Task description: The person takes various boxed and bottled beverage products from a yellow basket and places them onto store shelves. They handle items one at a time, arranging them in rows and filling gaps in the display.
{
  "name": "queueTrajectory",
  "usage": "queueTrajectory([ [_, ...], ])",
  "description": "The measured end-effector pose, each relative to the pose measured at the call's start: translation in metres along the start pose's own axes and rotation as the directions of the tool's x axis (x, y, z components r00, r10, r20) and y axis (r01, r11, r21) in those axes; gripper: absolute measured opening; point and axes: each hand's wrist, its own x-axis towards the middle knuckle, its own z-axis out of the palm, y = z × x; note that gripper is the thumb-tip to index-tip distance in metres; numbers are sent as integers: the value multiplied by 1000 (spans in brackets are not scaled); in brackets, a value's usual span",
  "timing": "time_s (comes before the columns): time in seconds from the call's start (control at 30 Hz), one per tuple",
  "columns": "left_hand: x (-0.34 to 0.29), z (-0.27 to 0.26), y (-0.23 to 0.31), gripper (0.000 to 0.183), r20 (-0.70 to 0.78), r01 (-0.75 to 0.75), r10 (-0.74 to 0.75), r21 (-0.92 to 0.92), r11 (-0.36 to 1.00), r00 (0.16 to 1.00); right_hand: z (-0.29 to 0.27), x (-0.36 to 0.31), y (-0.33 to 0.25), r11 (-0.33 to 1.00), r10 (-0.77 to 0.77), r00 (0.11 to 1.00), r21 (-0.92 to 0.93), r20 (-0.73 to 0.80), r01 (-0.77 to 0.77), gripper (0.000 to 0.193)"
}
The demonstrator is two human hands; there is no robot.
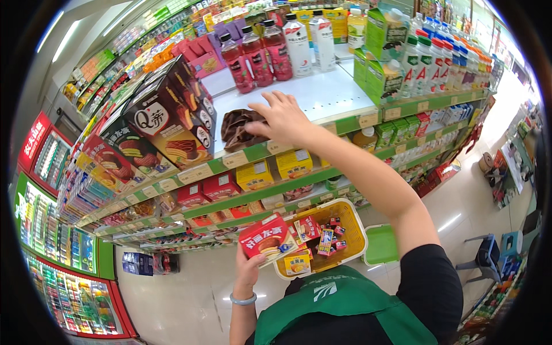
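My left hand [249, 265] is closed round the lower edge of a red snack carton [269, 237] with a picture of filled cakes, held upright above a basket. On the upper shelf [339, 98], a crumpled dark brown cloth [240, 127] lies beside tall brown cake cartons [171, 115]. Over the cloth's right side reaches my right hand [282, 119], its fingers apart and slightly blurred. The thumb side overlaps the cloth; whether it presses on it I cannot tell. The yellow basket [361, 236] below holds red cartons, a yellow box [297, 263] and small packs.
Pink drink bottles [256, 60] and white bottles [298, 46] stand behind the cloth. Green cartons [376, 77] and milk bottles stand to the right. Yellow and red boxes fill the shelf below. A green container [382, 244] is on the floor; a stool [483, 259] stands at right.
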Motion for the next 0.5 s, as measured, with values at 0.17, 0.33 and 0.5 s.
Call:
queueTrajectory([
  [0.17, -15, -6, 3, 77, -29, -68, 69, 39, 997, 997, 44, 46, 47, 960, 13, 814, 221, 580, -173, 50],
  [0.33, -36, -21, 6, 74, -136, -32, 31, -11, 999, 990, 21, 32, 66, 984, 31, 895, 145, 446, -107, 39],
  [0.5, -38, -36, -12, 60, -181, -78, 84, 45, 996, 980, -36, -19, 87, 966, 123, 992, 230, -6, -118, 29],
])
